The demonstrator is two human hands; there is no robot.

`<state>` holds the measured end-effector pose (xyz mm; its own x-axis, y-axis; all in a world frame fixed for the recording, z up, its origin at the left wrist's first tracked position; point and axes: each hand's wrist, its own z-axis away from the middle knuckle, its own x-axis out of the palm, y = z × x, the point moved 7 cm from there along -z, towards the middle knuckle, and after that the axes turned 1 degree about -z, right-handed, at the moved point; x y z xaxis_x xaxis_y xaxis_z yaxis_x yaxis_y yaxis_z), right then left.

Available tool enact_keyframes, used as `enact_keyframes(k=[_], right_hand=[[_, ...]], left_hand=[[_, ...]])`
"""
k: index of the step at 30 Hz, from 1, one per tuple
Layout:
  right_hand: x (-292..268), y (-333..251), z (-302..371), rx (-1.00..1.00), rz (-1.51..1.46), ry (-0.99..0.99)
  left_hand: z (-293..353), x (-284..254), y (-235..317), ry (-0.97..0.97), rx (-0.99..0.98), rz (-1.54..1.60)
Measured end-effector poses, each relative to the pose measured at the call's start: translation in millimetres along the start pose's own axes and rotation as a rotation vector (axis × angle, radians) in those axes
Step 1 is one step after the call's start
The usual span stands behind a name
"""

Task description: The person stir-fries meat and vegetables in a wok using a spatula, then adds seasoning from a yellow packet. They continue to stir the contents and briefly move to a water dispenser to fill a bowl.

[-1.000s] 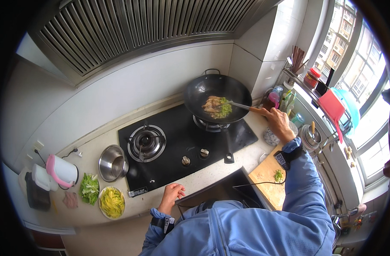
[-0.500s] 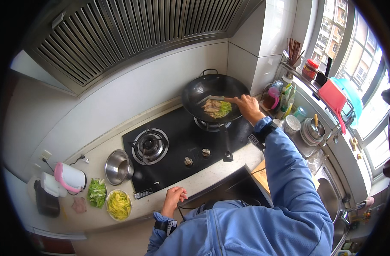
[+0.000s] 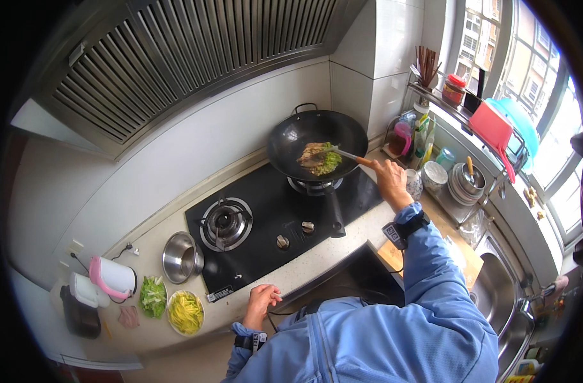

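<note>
My right hand [image 3: 392, 180] is closed round the wooden handle of a wok spatula [image 3: 350, 156]. The spatula's metal end rests in the food [image 3: 319, 158], a heap of browned, meat-like pieces and green vegetable pieces inside a black wok [image 3: 291, 137]. The wok stands on the right burner of the black gas hob [image 3: 266, 210], its long handle pointing toward me. My left hand [image 3: 263, 299] hangs at the counter's front edge, fingers loosely bent and holding nothing. Closest to it on the counter is a plate of yellow-green strips [image 3: 185, 313].
A steel bowl [image 3: 181, 257] and a plate of chopped greens [image 3: 153, 297] stand left of the hob. The left burner [image 3: 226, 223] has no pan. At right are a cutting board [image 3: 473, 260], stacked bowls [image 3: 464, 190], a rack with a red pan [image 3: 491, 126], and the sink [image 3: 496, 290].
My right hand has drawn back toward me and to the right, swinging the spatula's angle. The spatula's end now sits in the food. My left hand stays nearly still. The view has shifted slightly.
</note>
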<state>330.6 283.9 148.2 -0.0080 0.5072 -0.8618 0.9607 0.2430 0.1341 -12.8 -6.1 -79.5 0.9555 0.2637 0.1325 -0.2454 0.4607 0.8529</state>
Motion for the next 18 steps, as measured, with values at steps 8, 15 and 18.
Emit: enact_keyframes(k=[8, 15, 18], right_hand=[[19, -6, 22, 0.002, -0.102, -0.096], [6, -3, 24, -0.020, -0.130, -0.238], [-14, 2, 28, -0.014, -0.168, -0.192]], left_hand=[[-6, 19, 1, -0.083, -0.029, -0.075], [2, 23, 0, -0.106, -0.016, -0.097], [5, 23, -2, -0.113, -0.019, -0.109]])
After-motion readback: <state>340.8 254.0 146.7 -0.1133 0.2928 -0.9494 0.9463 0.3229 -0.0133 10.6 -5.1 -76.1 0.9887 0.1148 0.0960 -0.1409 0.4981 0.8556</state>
